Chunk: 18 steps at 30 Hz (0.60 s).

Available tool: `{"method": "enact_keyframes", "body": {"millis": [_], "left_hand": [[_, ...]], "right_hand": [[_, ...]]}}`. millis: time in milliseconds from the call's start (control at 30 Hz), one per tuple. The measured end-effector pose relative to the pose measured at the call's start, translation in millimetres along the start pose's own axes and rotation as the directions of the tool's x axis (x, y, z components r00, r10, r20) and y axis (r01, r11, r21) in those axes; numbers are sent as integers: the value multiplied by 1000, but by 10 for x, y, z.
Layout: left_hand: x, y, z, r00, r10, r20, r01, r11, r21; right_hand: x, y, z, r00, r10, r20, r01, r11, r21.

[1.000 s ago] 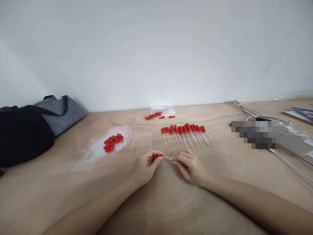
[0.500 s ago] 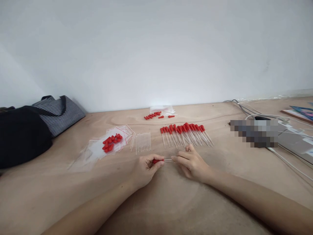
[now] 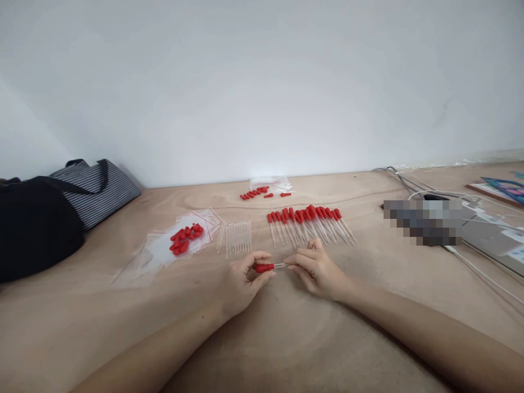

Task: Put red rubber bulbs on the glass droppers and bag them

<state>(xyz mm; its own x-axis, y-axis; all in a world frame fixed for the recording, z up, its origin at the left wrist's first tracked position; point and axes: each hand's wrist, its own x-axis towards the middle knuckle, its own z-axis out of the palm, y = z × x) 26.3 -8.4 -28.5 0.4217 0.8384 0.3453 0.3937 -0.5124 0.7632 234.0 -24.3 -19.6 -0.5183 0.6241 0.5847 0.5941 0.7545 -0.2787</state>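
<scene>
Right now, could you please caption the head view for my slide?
Left hand at a red bulb, right hand holding its clear tube, red-topped droppers beyond.

The dropper bulb (image 3: 264, 268) is showing solid red, its tube (image 3: 279, 265) clear. Assembled droppers (image 3: 305, 224) are repeating this red-and-clear pairing. Zip bags (image 3: 153, 251) are showing translucent white with red lines; the striped bag (image 3: 98, 188) is displaying dark and pale stripes, the tabletop (image 3: 278, 344) light brown.

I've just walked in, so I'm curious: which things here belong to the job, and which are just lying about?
In the job:
held red bulb and clear tube
red-topped droppers
bare tubes
loose red bulbs
plastic bags, probably

Apparently just lying about:
striped bag
cables
grey device
</scene>
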Motion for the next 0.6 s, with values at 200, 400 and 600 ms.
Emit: {"method": "enact_keyframes", "body": {"millis": [200,400,600], "left_hand": [[-11,57,-6,997,48,-56,-39,989,142],[-45,28,57,997,-7,-77,9,1000,25],[-30,-4,69,998,-45,-53,44,999,-18]], "right_hand": [[-15,-24,16,1000,-9,-5,9,1000,-25],[-29,-32,48,999,-19,-38,19,1000,-24],[-22,-31,44,1000,-10,-23,9,1000,-22]]}}
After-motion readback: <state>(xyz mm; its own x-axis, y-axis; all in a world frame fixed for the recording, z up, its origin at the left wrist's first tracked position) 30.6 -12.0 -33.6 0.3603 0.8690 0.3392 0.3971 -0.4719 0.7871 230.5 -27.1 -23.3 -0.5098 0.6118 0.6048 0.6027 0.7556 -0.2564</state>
